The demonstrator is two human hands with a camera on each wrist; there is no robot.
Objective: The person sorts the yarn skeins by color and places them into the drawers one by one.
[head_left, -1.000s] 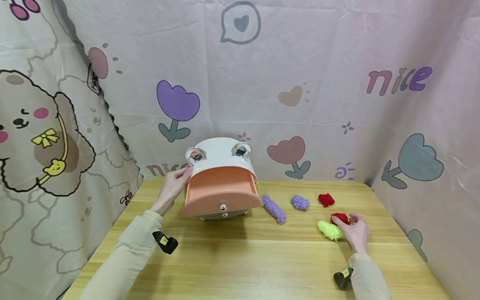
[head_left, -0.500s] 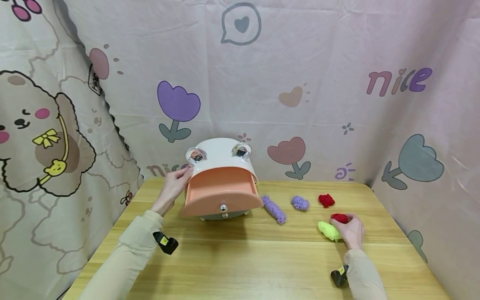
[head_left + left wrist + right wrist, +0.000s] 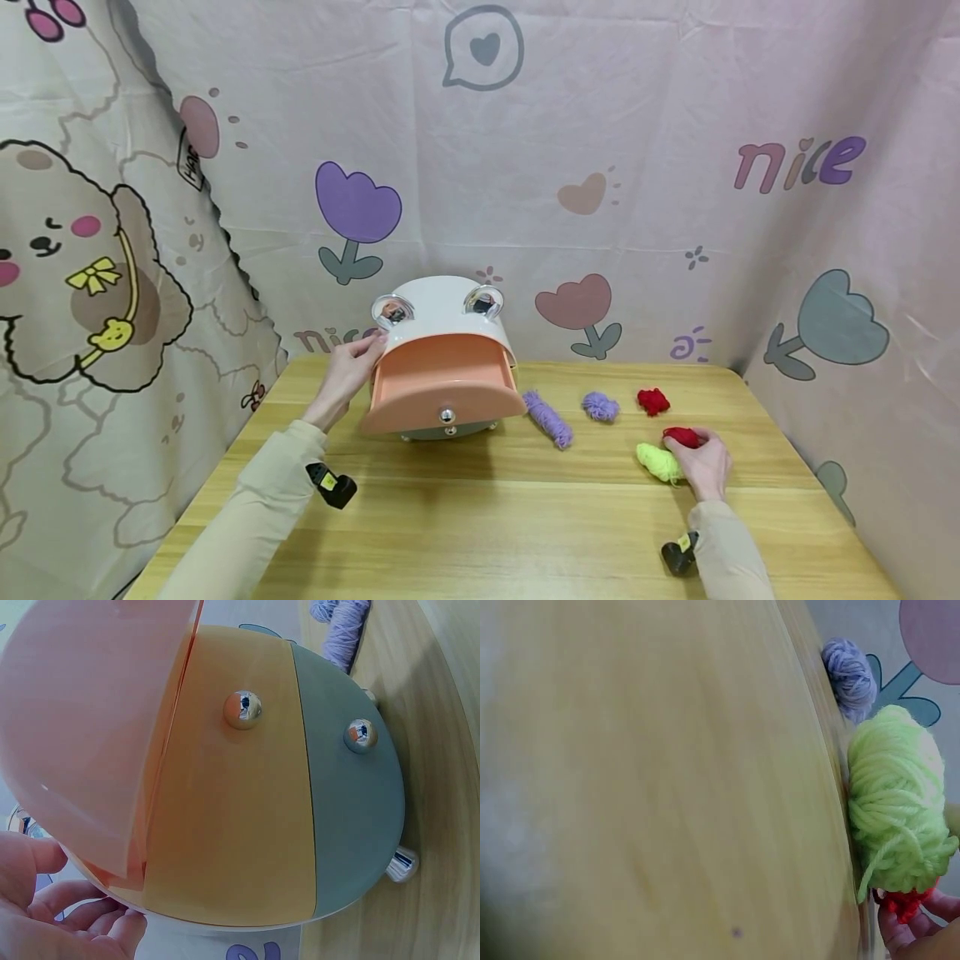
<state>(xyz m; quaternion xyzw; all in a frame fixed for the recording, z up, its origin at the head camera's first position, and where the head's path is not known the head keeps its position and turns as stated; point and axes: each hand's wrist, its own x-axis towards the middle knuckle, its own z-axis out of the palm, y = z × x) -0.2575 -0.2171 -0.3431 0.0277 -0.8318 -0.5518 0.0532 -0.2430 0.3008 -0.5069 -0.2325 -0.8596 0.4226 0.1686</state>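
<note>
My left hand point(image 3: 348, 377) holds the left side of a frog-shaped drawer box point(image 3: 442, 304) with a white top and mirrored eyes. Its peach top drawer point(image 3: 450, 404) is pulled out, and I see nothing inside. In the left wrist view, bent fingers point(image 3: 94, 915) lie against the rim below the thumb. At the right, my right hand point(image 3: 708, 467) grips a small red bundle of yarn point(image 3: 679, 436). Beside it lies a neon-yellow bundle of yarn point(image 3: 658, 462), which largely covers the red yarn point(image 3: 906, 904) in the right wrist view.
A long purple yarn bundle point(image 3: 547, 419) lies just right of the box. Behind and further right are a round purple bundle point(image 3: 600, 406) and another red one point(image 3: 653, 402). The wooden table point(image 3: 480, 533) ends at a printed cloth backdrop point(image 3: 480, 183).
My right hand has shifted slightly left and closed in on the red yarn, its fingers now nearer together. The left hand and the drawer box have stayed put.
</note>
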